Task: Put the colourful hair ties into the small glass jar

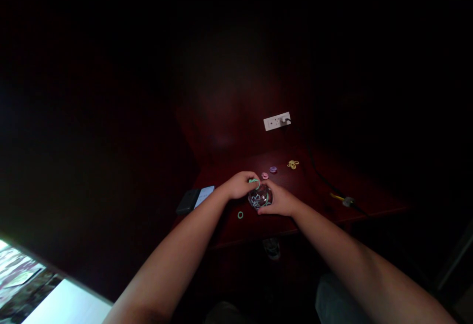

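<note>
My right hand is wrapped around the side of a small clear round container on the dark red table. Light-coloured and green hair ties show through its wall. At the container's top left, my left hand has its fingers closed on green hair ties. One loose green hair tie lies on the table in front of the container. Behind it are small groups of pink hair ties, purple hair ties and yellow hair ties.
Left of my left wrist lie a black flat case and a device with a lit screen. A white wall socket holds a plug, and a dark cable runs down the right side to a connector with a yellow part.
</note>
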Demonstrator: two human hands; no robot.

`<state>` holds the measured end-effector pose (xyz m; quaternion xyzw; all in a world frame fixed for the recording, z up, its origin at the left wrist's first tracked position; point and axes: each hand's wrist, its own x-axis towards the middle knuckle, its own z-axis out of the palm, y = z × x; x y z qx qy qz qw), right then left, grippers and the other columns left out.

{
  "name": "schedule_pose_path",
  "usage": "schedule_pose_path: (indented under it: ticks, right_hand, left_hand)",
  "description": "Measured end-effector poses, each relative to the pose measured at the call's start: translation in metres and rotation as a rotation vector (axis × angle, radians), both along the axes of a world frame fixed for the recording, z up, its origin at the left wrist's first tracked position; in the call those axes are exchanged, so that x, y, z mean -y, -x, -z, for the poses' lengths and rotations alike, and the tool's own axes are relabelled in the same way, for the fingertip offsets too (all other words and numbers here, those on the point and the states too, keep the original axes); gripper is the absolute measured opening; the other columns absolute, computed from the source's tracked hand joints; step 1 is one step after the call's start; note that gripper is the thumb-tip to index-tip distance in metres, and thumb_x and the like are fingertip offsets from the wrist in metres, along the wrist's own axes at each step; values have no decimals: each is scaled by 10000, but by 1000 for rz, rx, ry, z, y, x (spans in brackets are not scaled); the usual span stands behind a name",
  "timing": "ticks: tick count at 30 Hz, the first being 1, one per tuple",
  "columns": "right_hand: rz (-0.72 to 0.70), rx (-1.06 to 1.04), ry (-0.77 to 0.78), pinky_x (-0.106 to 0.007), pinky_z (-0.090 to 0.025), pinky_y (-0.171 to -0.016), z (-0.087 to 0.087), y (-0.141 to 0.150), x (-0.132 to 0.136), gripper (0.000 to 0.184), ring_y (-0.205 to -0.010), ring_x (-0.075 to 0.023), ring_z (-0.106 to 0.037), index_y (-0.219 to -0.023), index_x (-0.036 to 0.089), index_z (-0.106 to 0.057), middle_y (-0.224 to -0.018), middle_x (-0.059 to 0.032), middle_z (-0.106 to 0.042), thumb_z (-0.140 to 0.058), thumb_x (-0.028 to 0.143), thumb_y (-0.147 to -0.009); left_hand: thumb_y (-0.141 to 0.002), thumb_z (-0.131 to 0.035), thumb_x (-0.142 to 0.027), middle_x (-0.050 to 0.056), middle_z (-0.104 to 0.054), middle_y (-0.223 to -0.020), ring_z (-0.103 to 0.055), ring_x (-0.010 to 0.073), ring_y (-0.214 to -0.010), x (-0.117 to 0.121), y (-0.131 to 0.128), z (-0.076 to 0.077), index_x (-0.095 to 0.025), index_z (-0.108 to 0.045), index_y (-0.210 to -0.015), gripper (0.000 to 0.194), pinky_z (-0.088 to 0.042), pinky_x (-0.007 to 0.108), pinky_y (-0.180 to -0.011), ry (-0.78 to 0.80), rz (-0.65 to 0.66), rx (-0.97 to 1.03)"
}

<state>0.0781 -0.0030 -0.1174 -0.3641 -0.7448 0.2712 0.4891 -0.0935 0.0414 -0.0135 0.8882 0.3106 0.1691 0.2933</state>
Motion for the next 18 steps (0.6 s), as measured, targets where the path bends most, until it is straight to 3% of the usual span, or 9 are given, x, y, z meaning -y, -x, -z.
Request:
schedule_pose_path:
  ticks: [12,18]
  right_hand:
    - [-19,5,-7,-383,-464,-870,4,-1,-2,787,-1000,-253,-605,-1189,189,-468,-1118,-89,-614,-837,400,-526]
    - [-21,3,-19,-382,-465,-874,3,0,-3,797,-994,-249,-608,-1190,191,-459,-1112,-88,-616,-838,405,-522]
  left_hand:
    - [-739,-502,-310,5,-595,-698,-509,127,-614,5,-9,-5,-158,-564,-758,165,-370,226,-565,-188,-95,-211]
    - [-780,-407,-313,25,-609,-665,-503,133,-585,12,-11,-13,-145,-599,-706,266,-348,244,-552,-183,-85,-311]
